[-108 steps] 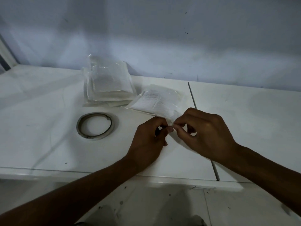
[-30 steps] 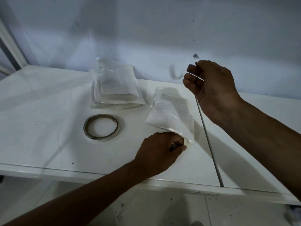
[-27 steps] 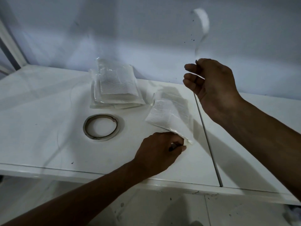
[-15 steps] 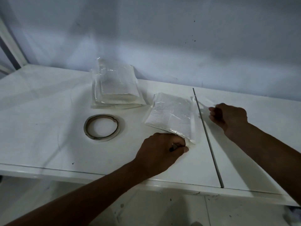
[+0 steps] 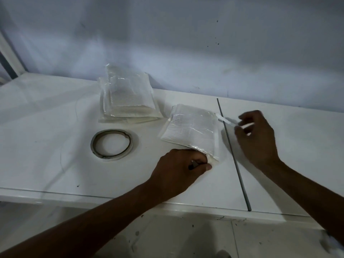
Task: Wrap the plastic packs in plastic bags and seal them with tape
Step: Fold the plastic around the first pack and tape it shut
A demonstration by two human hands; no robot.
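Observation:
A white plastic pack inside a clear bag [image 5: 191, 127] lies flat on the white table [image 5: 46, 164], just left of a dark seam. My left hand [image 5: 180, 168] grips the pack's near corner with curled fingers and pins it to the table; a small dark thing shows between the fingers. My right hand [image 5: 256, 138] is to the right of the pack and blurred. It pinches a short strip of tape [image 5: 226, 120], whose other end reaches the pack's far right corner.
A thin roll of tape [image 5: 111, 144] lies flat to the left of the pack. Behind it sits a stack of bagged packs [image 5: 128, 101] near the wall. A dark seam [image 5: 234, 157] runs front to back across the table. The front edge is close to my forearms.
My right hand came down from above the table with the tape strip to the pack's far right corner. The lifted pack now lies flat. My left hand kept its hold.

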